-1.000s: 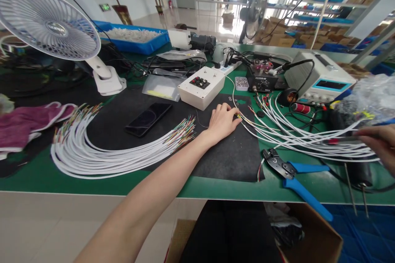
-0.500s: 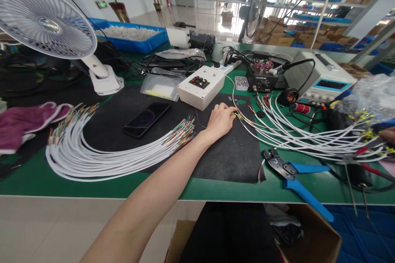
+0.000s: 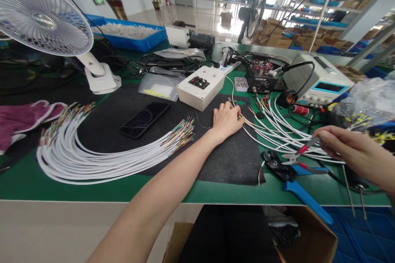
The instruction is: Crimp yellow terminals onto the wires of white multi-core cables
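My left hand (image 3: 227, 118) rests on the black mat with its fingers curled down over white cable ends. A small bit of yellow shows under the fingertips; the rest of what they grip is hidden. From the right, my right hand (image 3: 348, 144) holds a pair of pliers (image 3: 304, 148) with red and grey handles, jaws pointing left. Below those jaws lies a blue-handled crimping tool (image 3: 279, 166). White cables (image 3: 284, 133) fan out rightward from my left hand, passing behind the pliers. Left of my forearm curves a bundle of white cables (image 3: 101, 168) with bare coloured wire ends.
A black phone (image 3: 145, 120) and a switch box (image 3: 200, 86) lie on the mat (image 3: 228, 160). Behind stand a tin of small parts (image 3: 241, 84), a black control unit (image 3: 262, 82) and a power supply (image 3: 321, 80). A white fan (image 3: 101, 78) stands at left.
My right hand has come in from the right edge toward the middle, bringing the pliers over the crimping tool. My left hand has shifted slightly right and covers more of the yellow bits.
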Tool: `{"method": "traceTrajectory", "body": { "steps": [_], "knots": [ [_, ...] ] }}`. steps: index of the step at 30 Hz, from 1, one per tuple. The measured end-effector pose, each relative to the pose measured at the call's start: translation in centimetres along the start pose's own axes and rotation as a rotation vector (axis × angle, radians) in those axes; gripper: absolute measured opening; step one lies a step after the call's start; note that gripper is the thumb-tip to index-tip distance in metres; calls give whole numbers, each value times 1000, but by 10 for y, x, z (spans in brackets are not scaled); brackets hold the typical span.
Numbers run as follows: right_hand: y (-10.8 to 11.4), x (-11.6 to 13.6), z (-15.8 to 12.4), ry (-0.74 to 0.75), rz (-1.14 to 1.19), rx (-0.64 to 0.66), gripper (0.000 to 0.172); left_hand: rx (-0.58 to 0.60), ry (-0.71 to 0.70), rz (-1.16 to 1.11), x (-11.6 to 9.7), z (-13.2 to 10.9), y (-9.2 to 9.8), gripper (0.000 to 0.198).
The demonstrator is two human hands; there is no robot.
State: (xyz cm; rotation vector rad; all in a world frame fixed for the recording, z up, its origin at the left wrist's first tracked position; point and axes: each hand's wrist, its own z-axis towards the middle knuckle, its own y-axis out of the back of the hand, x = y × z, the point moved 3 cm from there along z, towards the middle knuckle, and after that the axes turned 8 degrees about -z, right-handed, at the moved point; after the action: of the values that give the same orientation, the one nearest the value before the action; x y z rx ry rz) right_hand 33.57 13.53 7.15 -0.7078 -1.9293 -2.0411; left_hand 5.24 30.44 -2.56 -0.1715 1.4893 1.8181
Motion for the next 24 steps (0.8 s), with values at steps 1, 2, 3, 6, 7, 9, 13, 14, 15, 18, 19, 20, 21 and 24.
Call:
{"method": "traceTrajectory", "body": {
  "steps": [1, 2, 3, 6, 7, 9, 13, 14, 15, 18, 19, 20, 21, 24],
  "knots": [
    [-9, 6, 1, -1, 59, 89, 59, 5, -6, -5, 2, 1, 1, 16],
    [-17, 12, 2, 1, 114, 167, 54, 8, -10, -10, 5, 1, 3, 14],
    [-25, 17, 4, 7, 156, 219, 51, 7, -10, -15, 8, 2, 4, 13],
    [-47, 33, 9, 55, 196, 269, 49, -17, 2, -29, 17, 2, 9, 17],
    [-55, 38, 12, 73, 201, 280, 50, -25, 2, -35, 18, 3, 11, 20],
    [-71, 48, 16, 104, 204, 302, 51, -27, -16, -45, 19, 2, 11, 22],
    [-98, 67, 20, 144, 193, 314, 49, -11, -72, -43, 16, 0, 9, 22],
    [-103, 72, 21, 153, 187, 310, 49, -14, -74, -38, 17, -1, 9, 19],
    [-108, 77, 21, 160, 182, 303, 48, -22, -70, -33, 18, -1, 9, 17],
    [-120, 93, 24, 176, 168, 277, 48, -59, -45, -26, 25, 1, 12, 20],
    [-125, 98, 25, 176, 165, 267, 48, -68, -42, -27, 27, 2, 13, 22],
    [-129, 102, 26, 174, 163, 258, 48, -73, -45, -30, 30, 3, 15, 24],
    [-133, 105, 27, 171, 161, 251, 48, -70, -55, -34, 33, 4, 17, 24],
    [-146, 112, 30, 162, 133, 236, 48, -28, -113, -53, 39, 7, 21, 24]
  ]
}}
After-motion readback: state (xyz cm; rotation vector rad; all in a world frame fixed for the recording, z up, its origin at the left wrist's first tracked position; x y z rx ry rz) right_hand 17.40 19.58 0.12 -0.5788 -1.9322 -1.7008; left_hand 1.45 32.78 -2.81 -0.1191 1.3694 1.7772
